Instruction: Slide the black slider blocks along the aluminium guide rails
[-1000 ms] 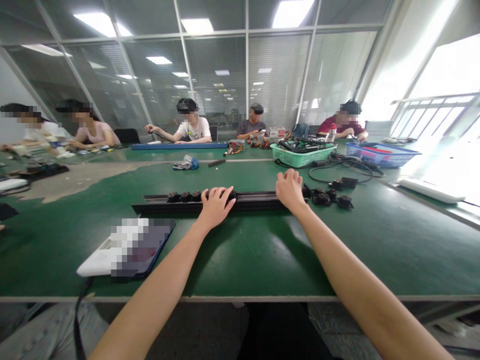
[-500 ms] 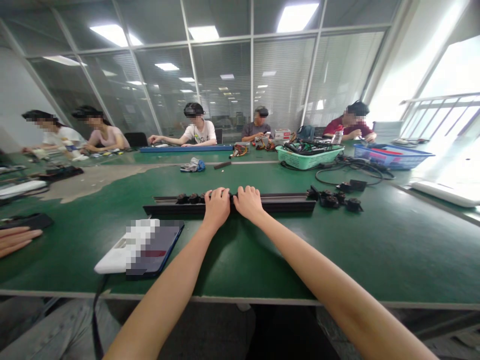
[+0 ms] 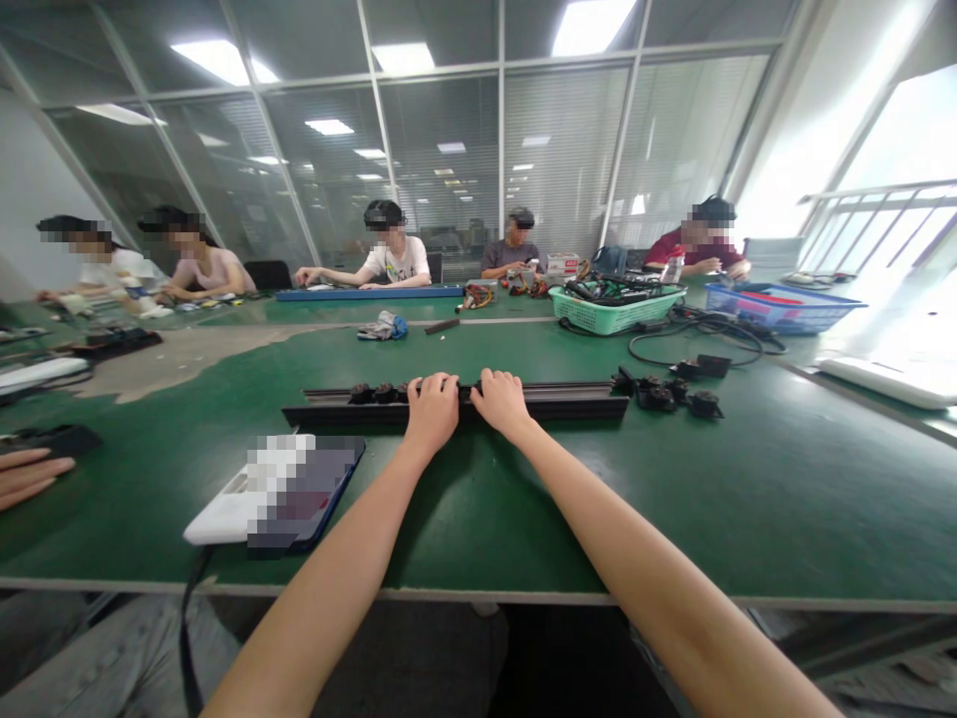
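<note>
A long black rail (image 3: 575, 409), with a slotted channel along its top, lies crosswise on the green table in front of me. Small black round parts (image 3: 372, 394) sit in its channel left of centre. My left hand (image 3: 434, 407) curls over the middle of the rail, fingertips on its far side. Close beside it, my right hand (image 3: 502, 402) bends over the rail the same way, thumb pointing left. A dark bit shows in the narrow gap between the hands; the fingers hide what it is. Several loose black parts (image 3: 662, 396) lie off the rail's right end.
Nearer me on the left lie a white device (image 3: 224, 504) with a strap and a dark flat phone-like object (image 3: 336, 499). Another person's hand (image 3: 34, 477) rests at the left edge. Beyond stand a green basket (image 3: 617, 314) and a blue basket (image 3: 785, 311); cables lie between. Co-workers sit opposite.
My right hand has shifted slightly right, widening the gap to my left hand a little. My left hand stays on the rail. The view has moved very slightly.
</note>
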The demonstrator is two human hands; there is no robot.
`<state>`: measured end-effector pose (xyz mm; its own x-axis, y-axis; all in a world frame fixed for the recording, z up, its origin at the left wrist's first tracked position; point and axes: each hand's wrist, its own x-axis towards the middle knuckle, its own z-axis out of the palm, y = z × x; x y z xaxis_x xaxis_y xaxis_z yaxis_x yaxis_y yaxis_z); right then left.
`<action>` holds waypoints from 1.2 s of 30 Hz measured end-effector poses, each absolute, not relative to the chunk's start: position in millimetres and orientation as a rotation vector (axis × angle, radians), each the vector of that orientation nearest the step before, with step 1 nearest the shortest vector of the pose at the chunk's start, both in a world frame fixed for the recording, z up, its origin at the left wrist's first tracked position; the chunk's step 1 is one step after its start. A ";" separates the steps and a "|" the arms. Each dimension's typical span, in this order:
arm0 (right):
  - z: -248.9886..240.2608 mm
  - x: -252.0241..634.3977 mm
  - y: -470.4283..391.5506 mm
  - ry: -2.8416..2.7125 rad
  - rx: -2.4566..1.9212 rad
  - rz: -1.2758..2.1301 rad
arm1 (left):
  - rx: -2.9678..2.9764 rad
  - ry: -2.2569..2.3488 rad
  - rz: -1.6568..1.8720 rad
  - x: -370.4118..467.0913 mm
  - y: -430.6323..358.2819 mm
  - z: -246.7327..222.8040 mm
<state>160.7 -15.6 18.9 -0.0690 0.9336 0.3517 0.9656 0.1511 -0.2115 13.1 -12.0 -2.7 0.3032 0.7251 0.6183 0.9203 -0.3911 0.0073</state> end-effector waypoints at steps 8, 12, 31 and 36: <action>14.7 164.8 -12.4 -2.028 -1.774 -0.068 | -2.240 -1.504 -0.769 14.7 -14.1 -0.1; 10.2 166.2 -11.9 -1.944 -1.800 -0.086 | -2.233 -1.538 -0.760 16.6 -15.5 1.9; 4.2 172.2 -15.0 -1.873 -1.729 -0.163 | -2.211 -1.542 -0.718 14.1 -13.9 2.5; 4.0 171.8 -15.4 -1.888 -1.730 -0.190 | -2.216 -1.541 -0.715 14.2 -14.6 3.5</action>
<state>171.8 -15.4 4.0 -0.0048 0.8712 0.4909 0.9516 0.1548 -0.2656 14.2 -14.6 3.5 0.2822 0.7619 0.5830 0.9371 -0.3491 0.0027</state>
